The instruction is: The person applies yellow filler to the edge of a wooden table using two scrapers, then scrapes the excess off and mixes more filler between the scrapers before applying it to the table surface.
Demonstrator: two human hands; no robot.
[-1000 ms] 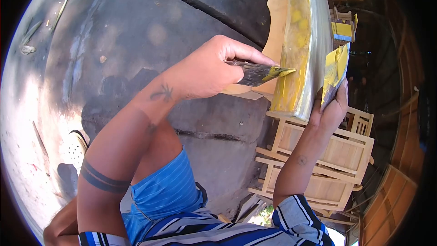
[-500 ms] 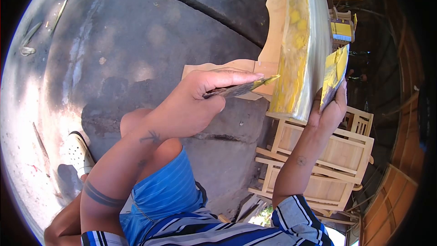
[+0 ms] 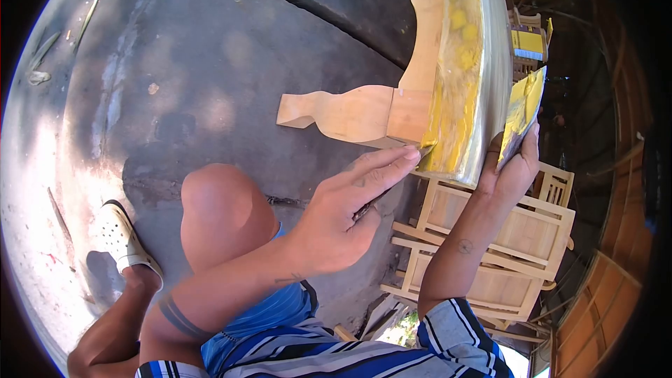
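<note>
**Blade at the slab's lower corner**

Far left, a white shoe (image 3: 122, 238) sits planted on the concrete floor (image 3: 210, 63), with a bare knee (image 3: 220, 203) raised beside it. Moving right, the left hand (image 3: 343, 220) comes in, fingers stretched long and pressed over a thin scraper (image 3: 371, 204); only a sliver of the blade shows under them, its tip touching the near corner of the slab (image 3: 458, 70). So that hand is closed down on the tool, forefinger laid flat along it. A carved wooden leg (image 3: 336, 113) juts out sideways just above the hand. The slab itself runs away from the person, long axis pointing up the picture, its face streaked with yellow filler. It lies just ahead of the fingertips, between the two hands, and the left hand is the one on it. Further right, the right hand (image 3: 511, 168) grips a yellow-smeared card (image 3: 523, 113), held upright beside the slab's far edge. Behind stand unfinished chairs (image 3: 511, 252).
</note>
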